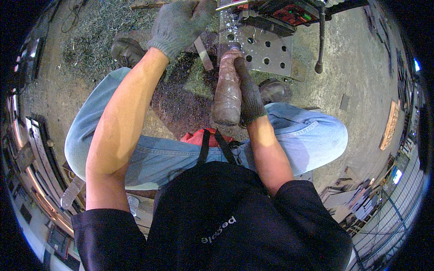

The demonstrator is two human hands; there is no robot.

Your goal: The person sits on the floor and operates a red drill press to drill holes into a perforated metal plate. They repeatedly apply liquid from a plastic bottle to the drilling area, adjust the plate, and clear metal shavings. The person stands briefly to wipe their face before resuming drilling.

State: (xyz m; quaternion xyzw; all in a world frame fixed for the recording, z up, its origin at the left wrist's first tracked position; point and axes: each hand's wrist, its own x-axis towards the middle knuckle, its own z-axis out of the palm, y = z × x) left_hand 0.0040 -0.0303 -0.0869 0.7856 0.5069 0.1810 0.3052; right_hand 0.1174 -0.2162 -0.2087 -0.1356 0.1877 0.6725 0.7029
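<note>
My left hand (183,27), in a grey knit glove, is closed at the top, left of the machine. A shiny metal lever (233,5) runs from that glove to the machine. My right hand (250,92), in a dark glove, is wrapped round a grimy brown plastic bottle (227,90). The bottle's neck points away from me, at the near left part of a steel plate (275,49) with round holes. White drops and streaks of liquid lie on the plate beyond the neck. The bottle's right side is partly hidden by my fingers.
Above the plate stands a dark machine (289,18) with a second, ball-ended lever (320,40). Metal shavings (181,99) cover the floor between my boots. A flat metal strip (203,53) lies left of the bottle. Stacked bars (43,167) are at far left; a wooden pallet (389,124) is at right.
</note>
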